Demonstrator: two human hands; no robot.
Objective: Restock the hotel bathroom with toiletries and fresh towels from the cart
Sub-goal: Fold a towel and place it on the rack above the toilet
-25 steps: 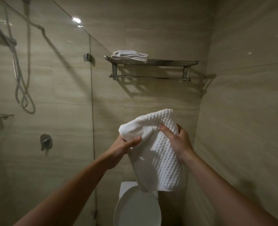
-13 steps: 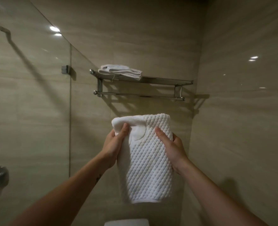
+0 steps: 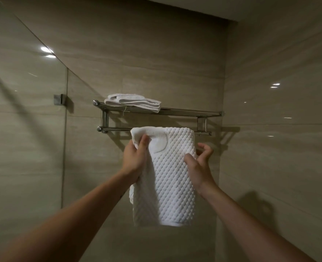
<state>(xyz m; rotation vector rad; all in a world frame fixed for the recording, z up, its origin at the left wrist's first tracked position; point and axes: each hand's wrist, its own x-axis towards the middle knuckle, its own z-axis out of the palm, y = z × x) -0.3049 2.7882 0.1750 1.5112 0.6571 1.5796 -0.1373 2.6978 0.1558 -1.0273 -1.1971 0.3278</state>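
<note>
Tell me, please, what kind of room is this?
Probably a hotel bathroom: glossy tiled walls, a glass shower screen at the left, and a chrome towel rack on the wall with a folded towel on top.

Rack (image 3: 184, 112) on back wall (image 3: 137, 53), centre, lower bar (image 3: 114, 128) under its shelf. Folded towel (image 3: 133, 102) lies on shelf, left end. Hanging towel (image 3: 173, 176) in front of lower bar, top edge level with it, hiding the bar's middle; over the bar or just before it, cannot tell. Left hand (image 3: 135, 159) grips its upper left corner, right hand (image 3: 198, 163) on its right edge, thumb in front, fingers behind. Glass panel (image 3: 24, 120) at left, clamp (image 3: 59, 99) on its edge, left of rack. Side wall (image 3: 279, 148) at right
</note>
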